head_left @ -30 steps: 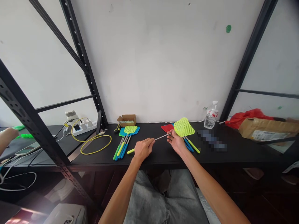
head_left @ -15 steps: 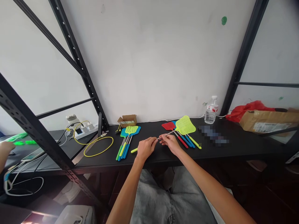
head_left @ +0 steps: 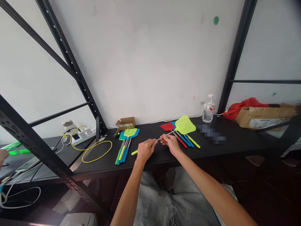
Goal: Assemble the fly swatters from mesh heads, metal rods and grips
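Between my hands runs the thin metal rod of a yellow-green fly swatter point(head_left: 185, 125), its mesh head out to the right and its handle end showing left of my left hand. My left hand point(head_left: 145, 150) is closed around the rod near the handle. With thumb and fingertips, my right hand point(head_left: 171, 143) pinches the rod nearer the head. The head overlaps a group of swatters on the right, with a red swatter point(head_left: 167, 126), blue handles point(head_left: 188, 141) and a yellow-green handle point(head_left: 194, 142). Left of my hands lies another group of swatters point(head_left: 124, 147) in green, yellow-green and blue.
A small open cardboard box point(head_left: 126, 123) stands by the wall. A yellow cable point(head_left: 97, 152) loops near a power strip point(head_left: 82, 135). At right are a water bottle point(head_left: 208, 109) and a larger carton point(head_left: 264, 117). Another person's hand point(head_left: 3, 155) shows at far left.
The view has shifted slightly, moving most things left in the picture. Both hands keep their hold on the fly swatter's rod. The other person's hand has moved farther out of view.
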Demonstrator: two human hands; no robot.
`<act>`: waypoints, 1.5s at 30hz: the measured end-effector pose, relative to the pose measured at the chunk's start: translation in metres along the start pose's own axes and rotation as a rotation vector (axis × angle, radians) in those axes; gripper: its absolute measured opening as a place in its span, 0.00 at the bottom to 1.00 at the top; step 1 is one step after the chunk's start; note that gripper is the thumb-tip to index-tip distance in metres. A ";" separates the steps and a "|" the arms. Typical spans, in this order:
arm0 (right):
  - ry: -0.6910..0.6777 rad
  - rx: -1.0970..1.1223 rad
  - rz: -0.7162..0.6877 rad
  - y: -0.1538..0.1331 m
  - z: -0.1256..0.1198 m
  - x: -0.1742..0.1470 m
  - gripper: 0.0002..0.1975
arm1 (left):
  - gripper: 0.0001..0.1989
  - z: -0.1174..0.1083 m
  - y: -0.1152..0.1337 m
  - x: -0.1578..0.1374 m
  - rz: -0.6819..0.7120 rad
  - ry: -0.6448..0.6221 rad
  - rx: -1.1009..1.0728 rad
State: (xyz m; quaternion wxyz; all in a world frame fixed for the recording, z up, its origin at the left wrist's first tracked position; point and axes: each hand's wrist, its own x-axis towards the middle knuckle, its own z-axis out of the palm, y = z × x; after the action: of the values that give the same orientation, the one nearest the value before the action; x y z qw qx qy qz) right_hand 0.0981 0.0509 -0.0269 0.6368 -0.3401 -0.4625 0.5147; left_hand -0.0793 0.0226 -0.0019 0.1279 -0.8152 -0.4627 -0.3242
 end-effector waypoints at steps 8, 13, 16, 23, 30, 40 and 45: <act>0.107 -0.010 -0.050 -0.001 0.009 0.005 0.22 | 0.17 0.004 -0.002 0.000 -0.026 0.030 -0.027; 0.190 0.029 -0.051 -0.003 0.010 0.010 0.22 | 0.17 0.003 -0.002 0.000 -0.047 0.032 -0.008; 0.215 0.064 -0.050 -0.006 0.011 0.015 0.21 | 0.18 0.002 -0.002 0.001 -0.070 0.036 -0.003; 0.279 0.139 -0.112 -0.027 -0.004 0.032 0.21 | 0.19 0.000 -0.001 0.001 -0.102 0.037 -0.003; 0.375 0.234 -0.128 -0.057 -0.035 0.045 0.19 | 0.19 0.002 -0.002 0.000 -0.088 0.023 -0.015; 0.423 0.230 -0.159 -0.086 -0.074 0.049 0.17 | 0.20 0.003 -0.003 0.000 -0.058 0.024 -0.024; 0.340 0.168 -0.146 -0.082 -0.070 0.044 0.19 | 0.19 0.002 -0.008 -0.004 -0.060 0.044 0.016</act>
State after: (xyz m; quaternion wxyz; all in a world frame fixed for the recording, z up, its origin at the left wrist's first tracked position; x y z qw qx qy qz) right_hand 0.1938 0.0769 0.0338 0.7675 -0.3334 -0.3273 0.4389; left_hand -0.0867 0.0260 -0.0068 0.1348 -0.7926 -0.4866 -0.3418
